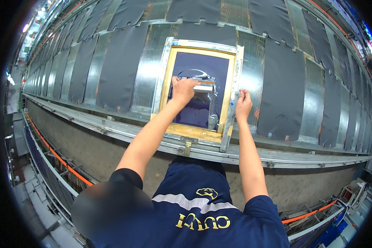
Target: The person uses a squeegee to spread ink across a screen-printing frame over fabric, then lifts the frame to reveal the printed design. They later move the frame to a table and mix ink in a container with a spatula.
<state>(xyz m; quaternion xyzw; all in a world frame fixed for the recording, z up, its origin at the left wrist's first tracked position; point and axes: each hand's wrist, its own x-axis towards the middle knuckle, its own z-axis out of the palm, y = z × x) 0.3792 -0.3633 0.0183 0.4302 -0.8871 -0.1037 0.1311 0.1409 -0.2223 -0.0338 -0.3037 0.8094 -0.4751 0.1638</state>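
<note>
A screen-printing frame (228,103) with a metal outer rim and yellow tape inside lies on the long table, its mesh (198,62) dark purple. My left hand (183,89) reaches over the mesh, its fingers closed on the left end of a squeegee (204,88), a short bar with a light face set crosswise. Glossy clear ink (195,74) lies just beyond the squeegee and runs down the mesh's right side. Beside the frame's right rail, my right hand (244,106) has its thumb and fingers pinched together; whether they grip anything is hidden.
Dark fabric panels (282,91) lie in rows on the table, with shiny greenish strips (153,68) between them. A metal rail (289,159) runs along the near edge, with a bracket (187,149) at the frame. Orange edging (66,163) follows another table behind me.
</note>
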